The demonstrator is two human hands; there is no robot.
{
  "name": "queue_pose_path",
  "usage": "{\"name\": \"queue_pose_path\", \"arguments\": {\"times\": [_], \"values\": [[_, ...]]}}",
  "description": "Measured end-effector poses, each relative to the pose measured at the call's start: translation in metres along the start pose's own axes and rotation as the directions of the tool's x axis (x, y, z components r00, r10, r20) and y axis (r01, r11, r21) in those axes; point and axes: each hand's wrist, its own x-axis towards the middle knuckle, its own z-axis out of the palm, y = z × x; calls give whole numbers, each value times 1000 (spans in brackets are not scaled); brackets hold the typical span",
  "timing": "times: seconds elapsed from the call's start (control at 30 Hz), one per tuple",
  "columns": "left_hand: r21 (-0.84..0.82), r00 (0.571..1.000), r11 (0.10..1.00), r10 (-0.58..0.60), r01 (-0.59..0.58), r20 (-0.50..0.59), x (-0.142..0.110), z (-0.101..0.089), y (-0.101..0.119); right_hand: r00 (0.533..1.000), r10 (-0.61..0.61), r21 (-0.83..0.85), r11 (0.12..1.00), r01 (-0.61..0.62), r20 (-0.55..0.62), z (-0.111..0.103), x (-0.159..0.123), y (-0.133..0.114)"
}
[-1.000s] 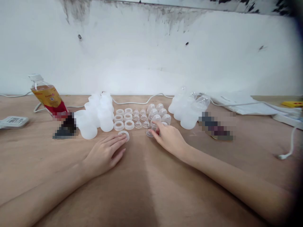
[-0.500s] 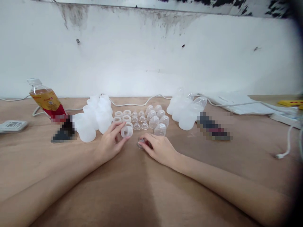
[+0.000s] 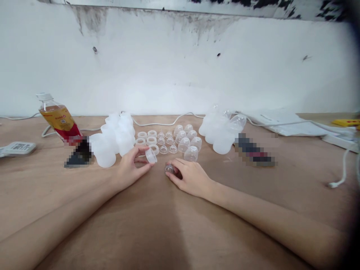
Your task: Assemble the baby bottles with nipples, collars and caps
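Between thumb and fingers, my left hand (image 3: 134,164) holds a translucent screw ring (image 3: 151,155), tilted on its side above the table. My right hand (image 3: 189,175) pinches a clear bottle nipple (image 3: 169,169) low over the tabletop, a short way right of the ring. Just beyond my hands stand rows of more screw rings (image 3: 141,141), small clear nipples (image 3: 170,141) and clear dome caps (image 3: 184,144). The ring and the nipple are apart.
Frosted white bottles (image 3: 106,152) cluster at left; more bottles (image 3: 222,144), some with domes, stand at right. A drink bottle (image 3: 62,122), blurred-out dark items, a white cable (image 3: 168,125) and a white plastic bag (image 3: 277,122) lie around on the wooden table (image 3: 135,232).
My left hand has turned the ring from facing me to a sideways tilt. The nipple in my right hand has turned and moved slightly, its dome now showing between the fingertips.
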Motion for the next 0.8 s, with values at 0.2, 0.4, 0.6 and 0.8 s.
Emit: {"name": "queue_pose_path", "arguments": {"times": [0.2, 0.4, 0.6, 0.8], "values": [[41, 1000, 999, 22, -23, 19, 0, -1, 2, 974, 49, 313, 949, 24, -222, 0, 2, 6], [-91, 997, 996, -4, 11, 74, -1, 1, 2, 976, 130, 423, 905, -45, -174, 0, 6, 9], [-98, 997, 995, -21, 27, 69, -1, 1, 1, 970, 173, 505, 861, -66, -169, 1, 6, 9], [-77, 995, 996, -33, 40, 96, 0, 2, 3, 937, 150, 504, 863, 31, -315, -2, 19, 10]]}}
